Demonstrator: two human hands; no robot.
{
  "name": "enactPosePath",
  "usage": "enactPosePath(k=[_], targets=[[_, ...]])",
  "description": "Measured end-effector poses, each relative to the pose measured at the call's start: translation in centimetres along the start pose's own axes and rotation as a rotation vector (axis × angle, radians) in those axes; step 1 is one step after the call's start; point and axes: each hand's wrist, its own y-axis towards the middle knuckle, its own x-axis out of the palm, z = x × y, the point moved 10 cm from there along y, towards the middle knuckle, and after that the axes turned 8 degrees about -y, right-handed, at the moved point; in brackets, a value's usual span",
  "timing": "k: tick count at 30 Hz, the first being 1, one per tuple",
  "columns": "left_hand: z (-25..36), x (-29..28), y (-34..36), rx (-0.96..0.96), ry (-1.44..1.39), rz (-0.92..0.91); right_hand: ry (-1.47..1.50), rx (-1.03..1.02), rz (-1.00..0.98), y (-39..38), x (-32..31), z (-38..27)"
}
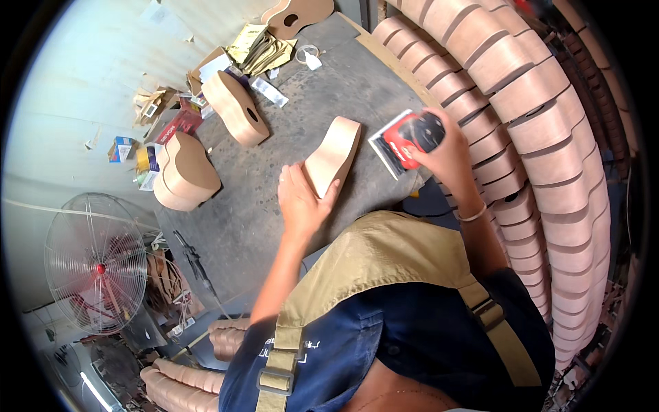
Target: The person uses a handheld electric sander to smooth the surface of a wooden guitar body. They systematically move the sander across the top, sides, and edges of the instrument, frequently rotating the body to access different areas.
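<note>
A pale wooden ukulele body (334, 156) stands on its side on the grey workbench (274, 172), its curved edge facing up. My left hand (304, 201) grips its near end, thumb on the right and fingers on the left. To the right of it, my right hand (449, 152) is wrapped round a red and black power sander (406, 140). The sander is tilted, its flat pad toward the ukulele body and apart from it. Another ukulele body with a dark sound hole (235, 108) lies at the back left, and a further body (185, 173) rests at the left edge.
Tall stacks of wooden bodies (549, 158) curve along the right side. Sandpaper sheets (261, 49), small boxes (180, 120) and a guitar-shaped board (296, 16) sit at the back. At the left stands a large fan (96, 268); a black cable (194, 261) hangs near the bench edge.
</note>
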Motion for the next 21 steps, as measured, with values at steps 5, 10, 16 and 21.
enactPosePath(k=[5,10,16,21], targets=[[2.4,2.1,-1.0,0.044,0.065,-0.064,0.047,-0.279,-0.034,4.6,4.9,-7.9],[4.6,4.4,-1.5,0.267,0.060,-0.095,-0.107,-0.553,-0.102,4.6,10.1,-12.6],[4.4,4.5,-1.4,0.263,0.066,-0.094,-0.156,-0.669,-0.205,4.3,11.2,-14.3],[4.6,4.5,-1.2,0.279,0.083,-0.109,-0.169,-0.685,-0.256,4.7,11.7,-14.6]])
